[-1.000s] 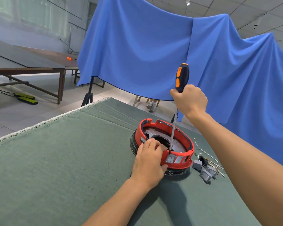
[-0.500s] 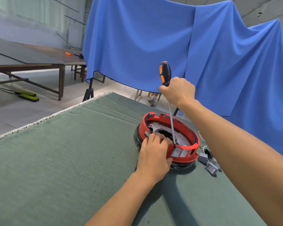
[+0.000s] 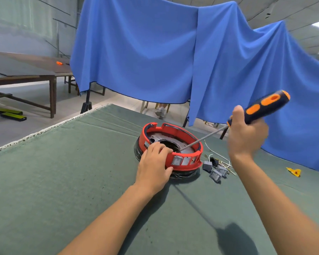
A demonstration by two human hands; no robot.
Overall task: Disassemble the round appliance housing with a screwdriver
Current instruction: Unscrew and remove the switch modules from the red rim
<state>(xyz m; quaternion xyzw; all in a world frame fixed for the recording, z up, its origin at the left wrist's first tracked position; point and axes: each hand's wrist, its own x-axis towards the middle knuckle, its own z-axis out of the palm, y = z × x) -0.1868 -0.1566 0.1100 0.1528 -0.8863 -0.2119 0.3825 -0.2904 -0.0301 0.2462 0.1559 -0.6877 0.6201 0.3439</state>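
Note:
A round red appliance housing (image 3: 175, 132) with a black base sits on the green table cover (image 3: 63, 172), its metal inside facing up. My left hand (image 3: 153, 167) grips its near rim, fingers curled over the edge. My right hand (image 3: 246, 134), to the right of the housing, grips a screwdriver (image 3: 263, 107) with a black and orange handle. The handle leans far to the right and the thin shaft slants down left, its tip inside the housing near the dark centre hole.
Several small grey switch blocks (image 3: 215, 171) with loose wires lie just right of the housing. A yellow scrap (image 3: 294, 172) lies at the far right. A blue cloth (image 3: 173, 57) hangs behind the table. Wooden tables (image 3: 26, 76) stand at the left.
The screwdriver stood nearly upright over the near rim; now it is tilted far to the right, my right hand having swung out right, with the tip moved toward the housing's centre. My left hand stays put.

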